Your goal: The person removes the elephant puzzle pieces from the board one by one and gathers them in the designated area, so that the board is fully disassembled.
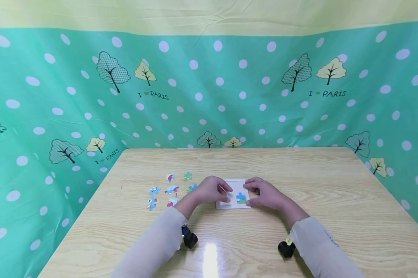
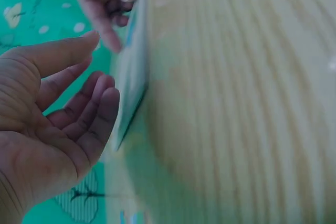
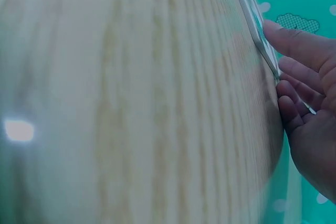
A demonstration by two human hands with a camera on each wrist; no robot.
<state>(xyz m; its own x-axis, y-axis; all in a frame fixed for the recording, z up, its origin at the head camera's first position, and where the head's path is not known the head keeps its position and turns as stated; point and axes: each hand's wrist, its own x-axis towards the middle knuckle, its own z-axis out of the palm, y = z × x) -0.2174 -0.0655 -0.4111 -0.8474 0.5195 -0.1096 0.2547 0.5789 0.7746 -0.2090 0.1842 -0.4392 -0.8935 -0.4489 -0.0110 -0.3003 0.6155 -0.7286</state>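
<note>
A white puzzle tray (image 1: 230, 181) lies on the table, with joined blue and green jigsaw pieces (image 1: 241, 198) near its right side. My right hand (image 1: 266, 194) holds the tray's right edge, thumb at the near corner and fingers farther up. In the right wrist view, the thumb and curled fingers of that hand (image 3: 315, 87) meet the tray's rim (image 3: 257, 32). Over the tray's left part hovers my left hand (image 1: 210, 190), fingers loosely bent. The left wrist view shows a gap between thumb and fingers of this hand (image 2: 58, 108), with nothing visible between them.
Several loose jigsaw pieces (image 1: 172, 189) lie on the wooden table (image 1: 316, 185) left of the tray, one blue piece (image 1: 192, 188) close to the left hand. A green dotted curtain (image 1: 209, 92) hangs behind the table and along its sides.
</note>
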